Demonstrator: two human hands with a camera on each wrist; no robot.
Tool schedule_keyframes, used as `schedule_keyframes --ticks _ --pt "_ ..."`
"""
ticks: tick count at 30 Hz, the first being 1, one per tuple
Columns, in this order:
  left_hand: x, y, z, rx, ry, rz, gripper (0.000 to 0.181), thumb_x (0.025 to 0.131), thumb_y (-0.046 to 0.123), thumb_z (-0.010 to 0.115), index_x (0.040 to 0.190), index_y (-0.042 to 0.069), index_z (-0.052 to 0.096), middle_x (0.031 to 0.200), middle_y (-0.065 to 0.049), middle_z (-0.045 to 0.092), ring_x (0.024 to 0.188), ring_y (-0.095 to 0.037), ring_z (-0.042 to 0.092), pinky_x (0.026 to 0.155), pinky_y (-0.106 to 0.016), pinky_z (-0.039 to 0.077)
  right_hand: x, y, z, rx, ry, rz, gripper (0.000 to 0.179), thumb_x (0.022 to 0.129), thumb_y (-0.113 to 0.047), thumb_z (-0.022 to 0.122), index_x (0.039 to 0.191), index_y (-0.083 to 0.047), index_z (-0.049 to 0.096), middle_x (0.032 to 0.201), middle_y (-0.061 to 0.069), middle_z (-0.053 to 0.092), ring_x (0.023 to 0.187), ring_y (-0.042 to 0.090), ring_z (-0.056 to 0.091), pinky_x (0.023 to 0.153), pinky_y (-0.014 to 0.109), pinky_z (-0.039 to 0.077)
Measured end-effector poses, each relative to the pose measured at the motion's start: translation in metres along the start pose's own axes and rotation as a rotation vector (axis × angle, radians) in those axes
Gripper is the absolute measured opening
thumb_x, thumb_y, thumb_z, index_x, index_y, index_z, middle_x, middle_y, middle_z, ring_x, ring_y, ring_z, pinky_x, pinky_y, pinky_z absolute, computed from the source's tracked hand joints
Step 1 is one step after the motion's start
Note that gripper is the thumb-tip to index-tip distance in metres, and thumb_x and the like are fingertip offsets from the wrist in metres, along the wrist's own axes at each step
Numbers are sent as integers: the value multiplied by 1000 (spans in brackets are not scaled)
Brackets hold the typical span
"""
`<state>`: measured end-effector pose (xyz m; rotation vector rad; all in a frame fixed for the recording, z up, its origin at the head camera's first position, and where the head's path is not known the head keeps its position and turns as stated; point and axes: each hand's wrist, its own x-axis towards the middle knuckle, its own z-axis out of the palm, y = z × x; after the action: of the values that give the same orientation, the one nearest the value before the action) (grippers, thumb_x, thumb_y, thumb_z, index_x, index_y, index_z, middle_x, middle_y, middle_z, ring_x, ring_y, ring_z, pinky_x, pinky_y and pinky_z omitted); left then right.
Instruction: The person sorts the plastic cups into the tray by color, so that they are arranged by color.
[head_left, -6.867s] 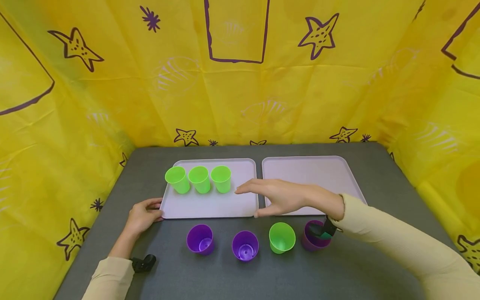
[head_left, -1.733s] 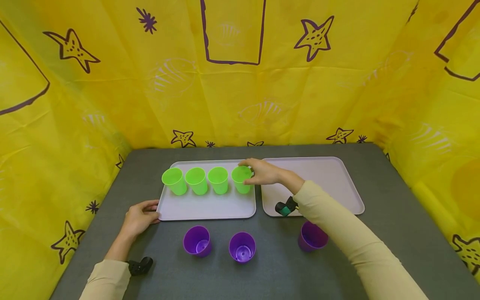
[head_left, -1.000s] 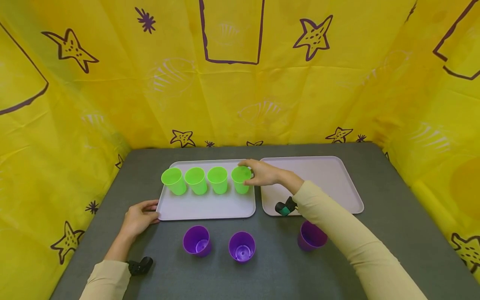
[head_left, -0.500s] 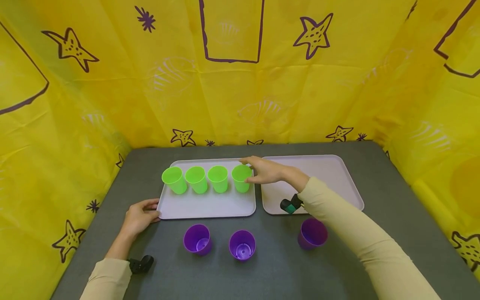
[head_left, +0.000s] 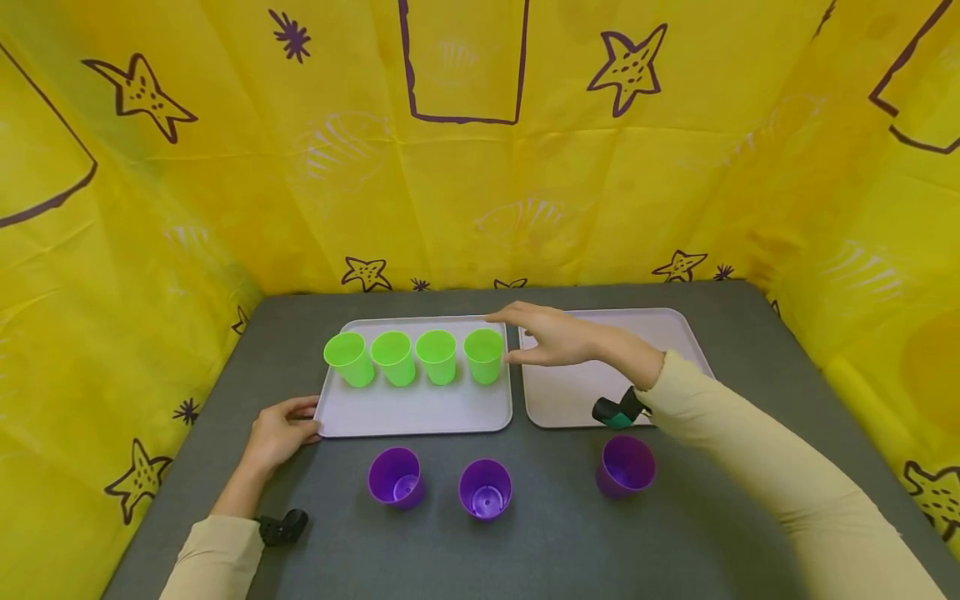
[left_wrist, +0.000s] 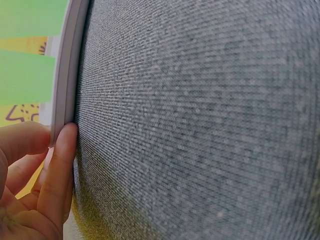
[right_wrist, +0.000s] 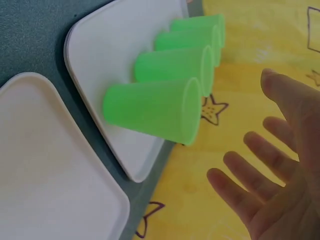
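Several bright green cups stand upright in a row on the left white tray (head_left: 412, 421). Just right of the rightmost green cup (head_left: 483, 358) is my right hand (head_left: 558, 335), fingers spread and holding nothing. The right wrist view shows a gap between that hand and the nearest green cup (right_wrist: 150, 110). My left hand (head_left: 276, 433) pinches the left tray's near left corner. Close up in the left wrist view, thumb and fingers (left_wrist: 62, 155) lie on either side of the tray rim (left_wrist: 65, 80).
A second white tray (head_left: 570, 408) lies to the right, partly under my right forearm. Three purple cups stand in front of the trays: a left one (head_left: 396, 479), a middle one (head_left: 485, 492) and a right one (head_left: 626, 468). Yellow patterned cloth (head_left: 465, 208) walls the grey table.
Since 6.9 s ago, a green cup has moved from the front row onto the left tray's right end. My right hand has just released it and drawn back rightward. The left hand stays put.
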<state>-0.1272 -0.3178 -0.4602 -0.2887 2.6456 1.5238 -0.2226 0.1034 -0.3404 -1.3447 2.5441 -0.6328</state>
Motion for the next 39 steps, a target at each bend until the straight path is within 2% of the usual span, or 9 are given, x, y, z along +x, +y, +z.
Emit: schedule_keyframes --ticks 4,9,17,23,30,33,39 --pt "1 0 0 -4 -2 0 48 79 -6 61 124 -12 48 111 -32 55 75 -5 63 65 -26 56 -13 2 -7 -9 55 -10 53 88 -23 62 136 -13 43 131 6 48 110 18 51 84 31 50" --pt "0 0 0 -2 -6 0 49 78 -6 62 124 -14 48 109 -32 55 75 -6 63 65 -26 56 -32 2 -14 5 141 -5 50 87 -21 64 133 -13 46 125 4 52 110 18 53 86 36 51" --pt "-2 -2 -1 -4 -8 -19 48 79 -6 60 125 -12 48 111 -32 55 75 -5 63 65 -26 56 -62 4 -18 18 253 -16 49 87 -19 64 132 -9 47 128 3 52 112 19 52 89 38 49" --pt "-2 -1 0 -8 -8 -17 48 79 -5 60 125 -12 48 111 -32 55 76 -6 63 66 -26 56 -90 10 -13 66 325 33 50 85 -13 66 131 -11 47 127 3 52 117 19 49 90 34 49" --pt "-1 0 0 -6 -6 -13 48 78 -6 61 124 -13 48 110 -32 55 76 -7 63 65 -26 56 -119 24 -5 26 433 55 53 79 -2 69 128 -5 49 122 6 54 111 22 53 83 36 52" --pt "-1 0 0 -7 -6 -10 48 78 -6 61 124 -13 48 110 -32 55 76 -7 64 65 -26 56 -130 28 -2 -10 470 89 54 78 -2 70 128 -7 49 123 5 55 109 21 55 82 31 52" --pt "-1 1 1 -4 -7 -8 48 78 -6 60 124 -13 48 110 -32 55 76 -7 63 65 -26 56 -155 43 3 -78 565 156 58 74 2 72 127 -7 51 119 7 58 101 19 58 80 15 49"
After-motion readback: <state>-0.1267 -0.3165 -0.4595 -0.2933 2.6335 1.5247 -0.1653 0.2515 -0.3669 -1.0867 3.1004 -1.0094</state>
